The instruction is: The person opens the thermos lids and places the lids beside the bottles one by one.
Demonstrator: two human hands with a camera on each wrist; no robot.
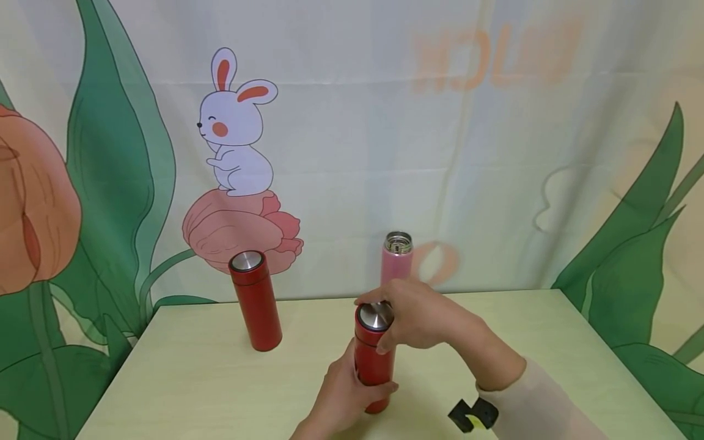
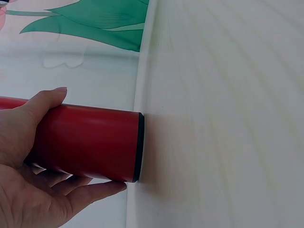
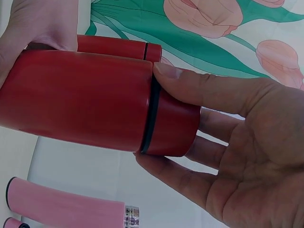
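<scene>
Lid [image 1: 376, 316] is probably getting twisted  
Left hand [image 1: 341, 394] is gripping the near red thermos [image 1: 375, 366], right hand [image 1: 415, 313] clamping its lid; next turn's likely needing steady grips.

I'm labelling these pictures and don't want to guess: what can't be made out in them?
Held flask: contents hidden by its lid, head view.
Pink flask: mouth open, but too small to see what is inside, head view.
Small pink piece: cut off by the bottom edge, right wrist view.
Lettering: too blurred to read, head view.
</scene>
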